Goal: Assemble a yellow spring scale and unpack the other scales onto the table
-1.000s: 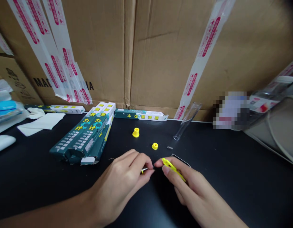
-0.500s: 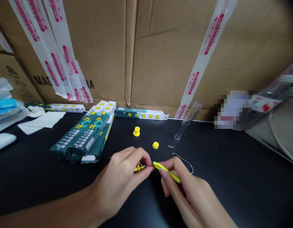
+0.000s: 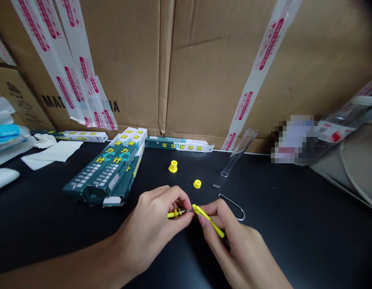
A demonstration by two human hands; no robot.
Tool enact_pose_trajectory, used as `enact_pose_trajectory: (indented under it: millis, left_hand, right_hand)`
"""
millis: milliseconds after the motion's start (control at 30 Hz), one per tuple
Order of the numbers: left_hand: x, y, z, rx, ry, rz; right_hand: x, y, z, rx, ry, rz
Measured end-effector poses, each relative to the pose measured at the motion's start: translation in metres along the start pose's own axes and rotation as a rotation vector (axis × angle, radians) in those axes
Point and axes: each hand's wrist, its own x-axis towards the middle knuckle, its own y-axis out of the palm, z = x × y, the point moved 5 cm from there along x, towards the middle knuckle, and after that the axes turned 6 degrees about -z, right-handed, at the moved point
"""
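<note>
A: Black tabletop [image 3: 297, 245] shot here, what's each hand up to?

B: The left hand [image 3: 151, 228] has its fingers [image 3: 176, 196] pinched together on a thin yellow rod [image 3: 173, 214] with small rings and a wire tip. The right hand [image 3: 234, 247] has thumb and fingers clamped on a flat yellow plastic strip [image 3: 208, 220]. Rod and strip meet at that wire, low in the middle of the table.

A: What's around them?

B: A bent wire hook [image 3: 236, 206] lies just beside the right hand. Farther up sit two yellow plastic caps [image 3: 173, 166], a tiny spring [image 3: 216, 186] and a clear tube [image 3: 239, 152] tilted against the cardboard wall [image 3: 234, 80]. Green boxes [image 3: 104, 170] stand between the left hand and a white paper sheet [image 3: 53, 151].
</note>
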Motion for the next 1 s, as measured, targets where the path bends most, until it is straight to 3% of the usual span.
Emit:
enact_pose_trajectory:
  millis: [533, 867, 1000]
  left_hand:
    - [-0.0024, 0.0030, 0.0012, -0.047, -0.001, 0.056]
    - [-0.0022, 0.0026, 0.0011, -0.076, 0.005, 0.065]
    - [-0.0013, 0.0024, 0.0012, -0.077, -0.001, 0.063]
  right_hand:
    - [-0.0009, 0.0007, 0.0016, -0.039, -0.028, 0.022]
    - [-0.0043, 0.0047, -0.0001, -0.152, -0.147, -0.078]
    - [-0.0036, 0.0049, 0.0012, -0.139, -0.126, -0.067]
